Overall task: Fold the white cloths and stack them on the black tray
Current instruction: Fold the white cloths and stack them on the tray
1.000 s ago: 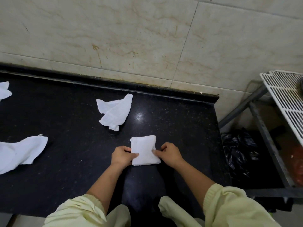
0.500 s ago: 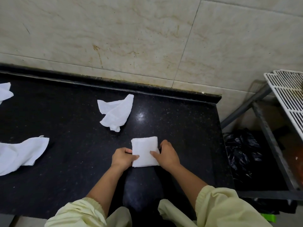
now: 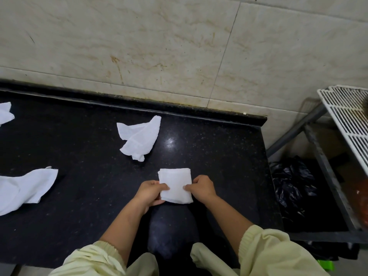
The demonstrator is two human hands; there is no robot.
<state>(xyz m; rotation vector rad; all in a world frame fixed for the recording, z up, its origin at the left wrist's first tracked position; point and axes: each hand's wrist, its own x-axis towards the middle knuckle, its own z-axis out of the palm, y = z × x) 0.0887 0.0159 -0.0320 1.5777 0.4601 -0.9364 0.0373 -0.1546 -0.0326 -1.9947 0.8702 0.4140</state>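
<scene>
A folded white cloth (image 3: pixel 175 182), a small rectangle, lies on the black counter (image 3: pixel 83 176) in front of me. My left hand (image 3: pixel 150 193) pinches its left edge and my right hand (image 3: pixel 201 188) pinches its right edge. A crumpled white cloth (image 3: pixel 140 139) lies further back, near the wall. Another unfolded white cloth (image 3: pixel 25 188) lies at the left, and a corner of a third (image 3: pixel 6 115) shows at the far left edge. No black tray is in view.
A tiled wall (image 3: pixel 179 46) rises behind the counter. The counter ends at the right, where a metal rack (image 3: pixel 326 176) carries a white wire shelf (image 3: pixel 350 120). A black plastic bag (image 3: pixel 292 184) lies below it.
My right hand slid off the top of the cloth back to its right edge, and both hands now pinch the sides. The folded cloth stays in the same spot.
</scene>
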